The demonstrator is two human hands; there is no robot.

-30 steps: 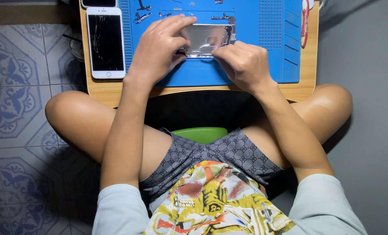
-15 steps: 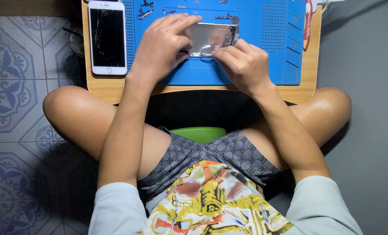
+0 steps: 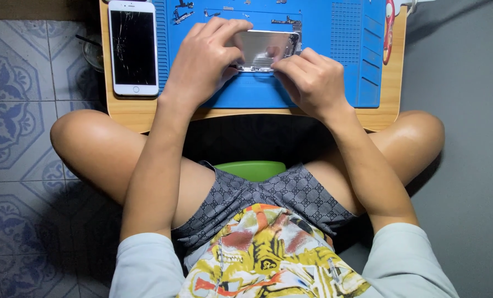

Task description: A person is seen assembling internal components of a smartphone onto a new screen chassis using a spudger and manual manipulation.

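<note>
1. Head camera is looking straight down at you sitting cross-legged before a low wooden bench (image 3: 125, 113) topped by a blue rubber work mat (image 3: 335, 55).
2. Your left hand (image 3: 202, 63) is resting on the mat, its fingers (image 3: 232, 30) curling over the left end of a flat, shiny silver metal phone housing (image 3: 268, 48) and gripping it.
3. Your right hand (image 3: 307, 80) is sitting just beside the housing's lower right corner, its fingers (image 3: 290, 60) bunching closed against the near edge; whether they are pinching a small tool or only the housing, you cannot tell from this view.
4. That silver housing is lying flat on the blue mat, near the middle of the bench, between your two hands and touching both.
5. A white smartphone with a cracked black screen (image 3: 133, 48) is lying face up on the bare wood at the bench's left end, just beside the mat and well apart from your hands.
6. Small metal parts (image 3: 181, 14) are lying scattered along the mat's far edge, above your left hand.
7. A red-handled tool (image 3: 389, 25) is lying at the mat's right edge.
8. A green stool seat (image 3: 252, 168) is showing between your knees, below the bench.
</note>
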